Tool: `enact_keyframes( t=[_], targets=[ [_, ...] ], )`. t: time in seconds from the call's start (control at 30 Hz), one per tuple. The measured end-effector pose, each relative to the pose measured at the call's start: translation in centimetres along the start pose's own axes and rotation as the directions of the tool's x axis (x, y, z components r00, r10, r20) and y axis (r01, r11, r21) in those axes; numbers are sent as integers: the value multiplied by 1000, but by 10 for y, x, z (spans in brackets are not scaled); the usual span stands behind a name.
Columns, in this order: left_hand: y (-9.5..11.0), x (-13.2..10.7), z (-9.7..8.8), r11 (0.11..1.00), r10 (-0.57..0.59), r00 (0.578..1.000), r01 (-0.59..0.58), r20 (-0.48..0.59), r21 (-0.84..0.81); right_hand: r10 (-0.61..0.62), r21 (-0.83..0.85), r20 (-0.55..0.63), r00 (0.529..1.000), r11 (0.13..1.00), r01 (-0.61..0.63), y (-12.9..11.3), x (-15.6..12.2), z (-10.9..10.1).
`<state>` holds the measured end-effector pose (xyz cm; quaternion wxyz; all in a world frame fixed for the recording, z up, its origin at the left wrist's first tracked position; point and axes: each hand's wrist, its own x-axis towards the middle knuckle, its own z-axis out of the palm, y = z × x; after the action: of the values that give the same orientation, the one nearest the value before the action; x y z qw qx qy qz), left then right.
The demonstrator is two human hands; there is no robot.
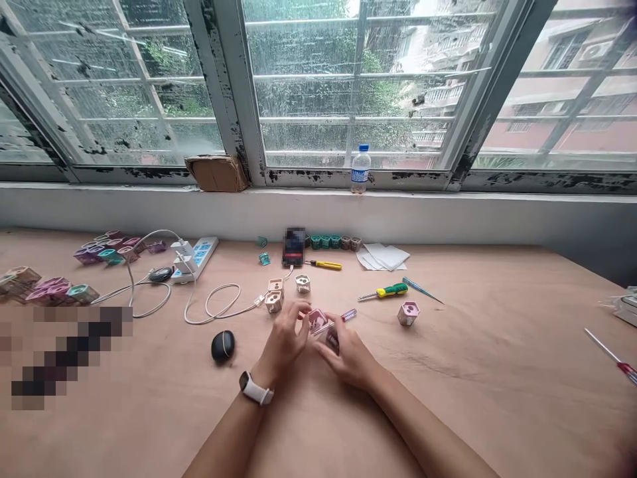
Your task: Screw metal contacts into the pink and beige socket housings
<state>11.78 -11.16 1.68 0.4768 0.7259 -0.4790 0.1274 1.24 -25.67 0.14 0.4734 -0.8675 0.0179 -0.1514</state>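
Observation:
Both my hands meet over the middle of the wooden table [472, 372]. My left hand [284, 338], with a white watch on the wrist, pinches a small pink sharpener-like block [317, 320] from the left. My right hand [348, 355] is closed on a small screwdriver with a red handle [347, 315], whose tip lies at the pink block. Three similar beige blocks [275, 300] stand just beyond my hands, and another pink one [408, 313] sits to the right.
Beyond lie a phone [293, 247] on a cable, a power strip [195, 257], a yellow screwdriver [326, 265], a green-yellow screwdriver [385, 291], paper slips [384, 256] and a black oval object [223, 346]. Coloured blocks [47, 287] pile at left. A water bottle [360, 168] stands on the sill.

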Motion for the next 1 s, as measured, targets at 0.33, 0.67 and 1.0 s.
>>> enact_keyframes(
  t=[0.33,0.67,1.0],
  targets=[
    [10,-10,14,998,-49,981,53,186,-20,49,175,-119,992,984,-27,3,1,-3],
    [8,-6,-2,997,-73,959,61,275,51,-14,171,-162,987,984,42,1,-2,-5],
    [-2,-5,-13,989,-109,927,65,359,134,-59,-112,-229,972,993,34,7,-2,-5]
  ],
)
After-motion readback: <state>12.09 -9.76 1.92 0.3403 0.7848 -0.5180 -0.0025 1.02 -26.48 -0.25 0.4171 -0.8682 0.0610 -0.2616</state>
